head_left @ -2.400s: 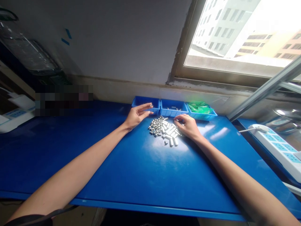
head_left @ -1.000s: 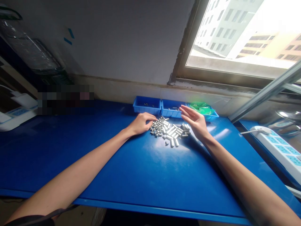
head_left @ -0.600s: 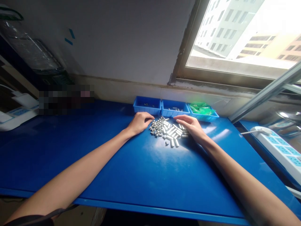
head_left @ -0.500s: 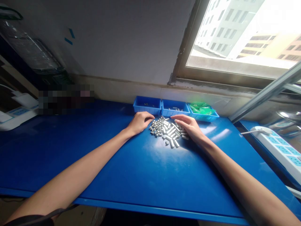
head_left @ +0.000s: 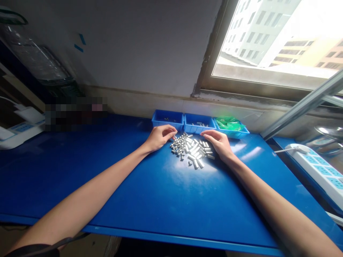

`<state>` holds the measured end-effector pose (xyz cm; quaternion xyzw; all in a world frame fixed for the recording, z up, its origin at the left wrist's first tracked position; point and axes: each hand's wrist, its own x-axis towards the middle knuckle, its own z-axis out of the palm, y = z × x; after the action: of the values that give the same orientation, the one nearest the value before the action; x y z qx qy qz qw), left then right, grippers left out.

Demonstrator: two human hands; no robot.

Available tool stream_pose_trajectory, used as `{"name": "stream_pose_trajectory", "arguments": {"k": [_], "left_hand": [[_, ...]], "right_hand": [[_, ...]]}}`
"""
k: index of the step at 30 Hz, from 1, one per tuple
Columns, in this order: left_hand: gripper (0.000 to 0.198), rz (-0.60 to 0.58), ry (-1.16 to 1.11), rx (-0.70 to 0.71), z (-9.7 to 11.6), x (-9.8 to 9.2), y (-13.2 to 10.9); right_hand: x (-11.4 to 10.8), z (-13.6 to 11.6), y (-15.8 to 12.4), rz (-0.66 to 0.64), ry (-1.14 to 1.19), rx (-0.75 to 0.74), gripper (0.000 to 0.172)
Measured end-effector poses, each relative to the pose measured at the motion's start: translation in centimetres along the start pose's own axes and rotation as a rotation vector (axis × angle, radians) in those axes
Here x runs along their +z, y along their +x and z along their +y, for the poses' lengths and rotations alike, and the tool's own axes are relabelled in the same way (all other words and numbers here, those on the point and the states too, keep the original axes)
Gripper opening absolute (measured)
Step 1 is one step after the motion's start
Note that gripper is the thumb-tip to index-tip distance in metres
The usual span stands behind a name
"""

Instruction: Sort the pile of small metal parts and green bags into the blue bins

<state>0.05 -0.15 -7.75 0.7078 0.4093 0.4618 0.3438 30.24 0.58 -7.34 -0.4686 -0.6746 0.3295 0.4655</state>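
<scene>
I see the blue counter (head_left: pixel 166 200) reaching out under the left hand (head_left: pixel 159 137) and the right hand (head_left: pixel 219 143). A row of three blue bins (head_left: pixel 200 129) stands just beyond both, with green plastic (head_left: pixel 229 124) in the one past the right hand. On each hand the fingers curl toward the thumb; whether either pinches anything I cannot tell. Long metal pieces (head_left: pixel 196 164) lie just left of the right hand, shorter metal pieces (head_left: pixel 178 145) just right of the left hand.

The window (head_left: pixel 278 39) glares — the wall (head_left: pixel 139 46) is dim.
</scene>
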Motion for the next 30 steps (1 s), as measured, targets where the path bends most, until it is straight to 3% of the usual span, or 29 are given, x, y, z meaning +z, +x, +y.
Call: {"name": "stream_pose_trajectory", "arguments": {"k": [5, 9, 12, 17, 22, 25, 30], "left_hand": [[0.046, 0.158, -0.127, 0.032, -0.4, -0.1, 0.4], [0.068, 0.136, -0.206, 0.043, -0.3, -0.1, 0.5], [0.069, 0.118, -0.191, 0.054, -0.3, -0.1, 0.4], [0.049, 0.134, -0.080, 0.084, -0.4, -0.1, 0.2], [0.026, 0.104, 0.106, 0.088, 0.1, -0.1, 0.1], [0.024, 0.065, 0.211, 0.089, 0.4, -0.1, 0.0], [0.026, -0.006, 0.280, 0.101, 0.5, 0.1, 0.0]], "right_hand": [[-0.3, 0.1, -0.2, 0.000, -0.370, -0.123, 0.025], [-0.9, -0.1, -0.5, -0.015, -0.645, -0.134, 0.031], [-1.3, -0.4, -0.6, -0.019, -0.741, -0.077, 0.030], [-1.1, -1.3, -0.7, -0.047, -0.707, -0.024, 0.018], [-0.6, -1.8, -0.8, -0.014, -0.594, 0.019, 0.016], [-0.6, -1.9, -0.7, 0.028, -0.555, 0.044, 0.017], [-0.6, -2.3, -0.7, -0.054, -0.551, 0.068, 0.017]]}}
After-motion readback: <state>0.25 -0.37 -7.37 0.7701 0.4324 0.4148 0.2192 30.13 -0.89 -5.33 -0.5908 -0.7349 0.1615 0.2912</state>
